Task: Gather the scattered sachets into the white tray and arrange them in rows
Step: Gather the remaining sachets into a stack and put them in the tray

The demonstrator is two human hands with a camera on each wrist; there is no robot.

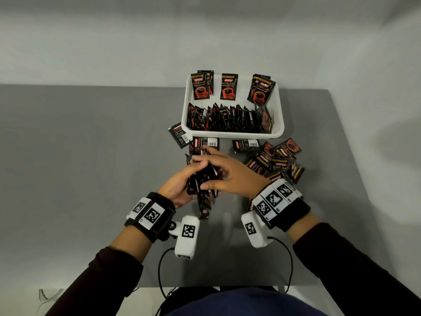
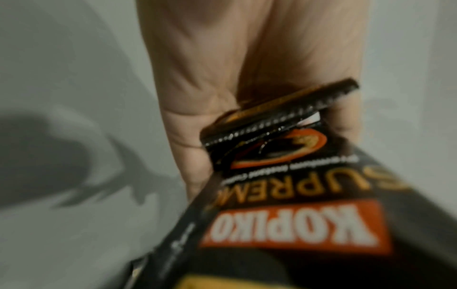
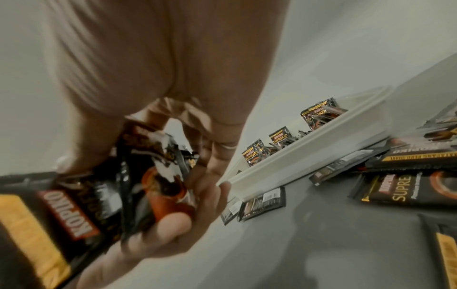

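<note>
Both hands hold one bundle of black Kopiko sachets (image 1: pixel 204 179) above the table, just in front of the white tray (image 1: pixel 279 110). My left hand (image 1: pixel 180 183) grips the bundle from the left and below. My right hand (image 1: pixel 230 172) lies over it, fingers across the top and thumb on the near side. The left wrist view shows the bundle (image 2: pixel 284 185) against my palm (image 2: pixel 222 78). In the right wrist view the bundle (image 3: pixel 138 185) sits between both hands. The tray holds a packed front row (image 1: pixel 227 120) and several upright sachets (image 1: pixel 229 86) at the back.
Loose sachets (image 1: pixel 276 159) lie piled on the grey table (image 1: pixel 91 179) right of my hands. A few more (image 1: pixel 180 134) lie at the tray's front left corner. In the right wrist view the tray (image 3: pixel 309 148) has sachets (image 3: pixel 405 187) lying beside it.
</note>
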